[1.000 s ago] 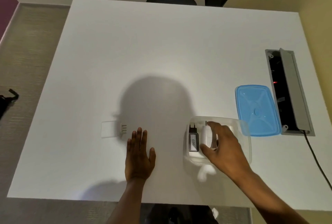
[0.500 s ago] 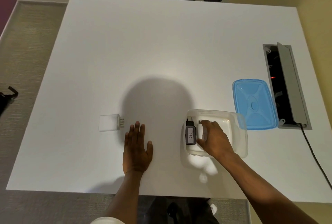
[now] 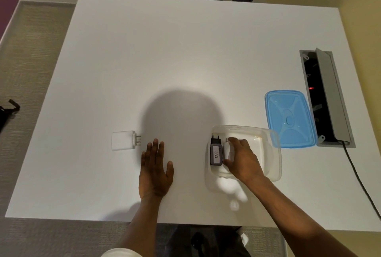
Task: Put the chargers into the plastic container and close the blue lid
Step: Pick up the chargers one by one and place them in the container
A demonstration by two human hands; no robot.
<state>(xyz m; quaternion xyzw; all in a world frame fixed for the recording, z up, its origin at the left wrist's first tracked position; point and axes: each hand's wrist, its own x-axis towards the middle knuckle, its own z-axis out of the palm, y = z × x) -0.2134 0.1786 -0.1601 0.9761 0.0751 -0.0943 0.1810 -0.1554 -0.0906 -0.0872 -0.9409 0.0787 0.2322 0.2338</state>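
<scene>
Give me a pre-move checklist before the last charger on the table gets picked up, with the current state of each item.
1. Black charger lies inside the plastic container: ok.
2. Small white charger is inside the container: ok, though the right hand is on it, so released: not ok.
3. Large white charger on the table is free to grasp, with nothing on top: ok.
4. Left hand is empty, flat on the table beside that charger: ok.
5. Room in the container for a third charger: cannot tell, since the right hand covers part of the floor.
6. Blue lid is off, lying beside the container within reach: ok.
</scene>
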